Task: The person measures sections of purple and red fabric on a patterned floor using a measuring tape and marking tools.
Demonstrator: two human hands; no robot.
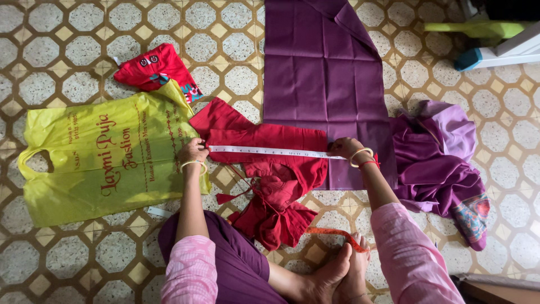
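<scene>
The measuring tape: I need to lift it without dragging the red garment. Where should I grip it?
Pinch the measuring tape at its ends, where the left hand and right hand pin it. It lies flat across the red garment, so coming from above looks best.

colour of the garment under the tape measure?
Red. The garment lies under the white tape measure, stretched between left hand and right hand; head view.

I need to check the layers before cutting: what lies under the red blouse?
Under the red blouse, its right part rests on the flat purple fabric; its left part lies on the patterned tile floor. How far the purple fabric reaches beneath is covered. A white measuring tape lies on top.
</scene>
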